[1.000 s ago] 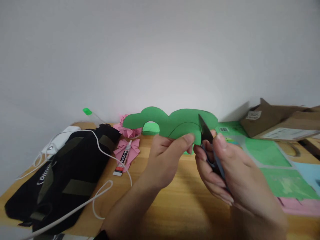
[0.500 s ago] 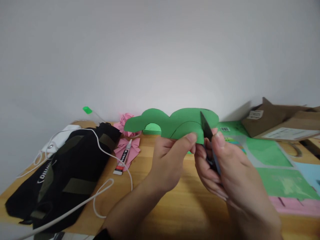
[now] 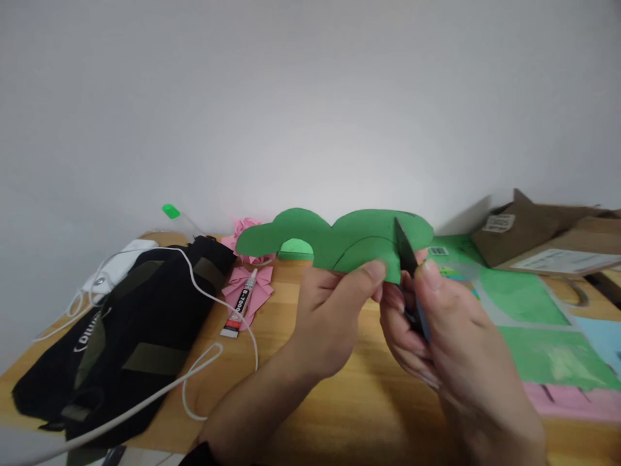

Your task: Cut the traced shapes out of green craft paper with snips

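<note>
A green paper cutout (image 3: 359, 234) with wavy, cloud-like edges is held up above the table. My left hand (image 3: 334, 317) pinches its lower edge between thumb and fingers. A dark curved line is drawn on the paper just above my left thumb. My right hand (image 3: 451, 323) is closed around a pair of scissors (image 3: 405, 247); their dark blade lies across the paper's right part, pointing up and left. The handles are mostly hidden in my right fingers.
A black bag (image 3: 145, 330) and a white cable (image 3: 196, 285) lie at the left. A glue tube (image 3: 239, 307) rests on pink folded paper (image 3: 262, 291). At the right are green sheets (image 3: 548, 353) and a cardboard box (image 3: 548, 230) by the wall (image 3: 310, 97).
The paper's right end and the scissors have shifted slightly right. Both hands keep their grips, and the blade remains at the paper.
</note>
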Motion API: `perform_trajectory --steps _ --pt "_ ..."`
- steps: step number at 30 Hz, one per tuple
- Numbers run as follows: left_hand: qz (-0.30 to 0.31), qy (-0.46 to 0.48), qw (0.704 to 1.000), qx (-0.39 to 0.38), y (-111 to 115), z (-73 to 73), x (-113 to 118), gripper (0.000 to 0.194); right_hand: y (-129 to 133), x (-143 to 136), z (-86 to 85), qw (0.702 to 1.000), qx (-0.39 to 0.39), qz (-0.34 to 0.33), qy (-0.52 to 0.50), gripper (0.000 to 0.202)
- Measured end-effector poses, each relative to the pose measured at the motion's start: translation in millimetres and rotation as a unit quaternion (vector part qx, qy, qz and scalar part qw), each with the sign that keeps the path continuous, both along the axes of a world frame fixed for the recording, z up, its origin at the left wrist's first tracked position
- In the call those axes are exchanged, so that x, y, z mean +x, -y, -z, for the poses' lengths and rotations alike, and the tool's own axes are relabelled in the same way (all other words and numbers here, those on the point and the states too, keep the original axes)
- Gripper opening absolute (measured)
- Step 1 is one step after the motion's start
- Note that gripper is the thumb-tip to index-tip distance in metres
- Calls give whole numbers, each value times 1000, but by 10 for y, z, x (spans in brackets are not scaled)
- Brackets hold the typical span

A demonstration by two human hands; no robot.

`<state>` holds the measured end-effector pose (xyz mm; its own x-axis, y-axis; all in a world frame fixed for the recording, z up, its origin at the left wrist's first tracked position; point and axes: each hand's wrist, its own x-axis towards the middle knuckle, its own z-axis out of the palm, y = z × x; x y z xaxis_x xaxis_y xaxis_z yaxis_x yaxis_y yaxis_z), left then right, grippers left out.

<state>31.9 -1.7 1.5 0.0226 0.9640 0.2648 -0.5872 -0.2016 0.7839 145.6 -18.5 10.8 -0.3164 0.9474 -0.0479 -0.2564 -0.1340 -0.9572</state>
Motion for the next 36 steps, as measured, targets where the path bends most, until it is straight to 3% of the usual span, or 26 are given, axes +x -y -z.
perform_trajectory --steps 9,36 --pt "-11 -23 999 -21 13 14 10 35 -6 16 32 1000 16 -11 1 55" --pt "10 -74 997 20 -16 -24 -82 32 -26 101 54 998 44 -33 9 55"
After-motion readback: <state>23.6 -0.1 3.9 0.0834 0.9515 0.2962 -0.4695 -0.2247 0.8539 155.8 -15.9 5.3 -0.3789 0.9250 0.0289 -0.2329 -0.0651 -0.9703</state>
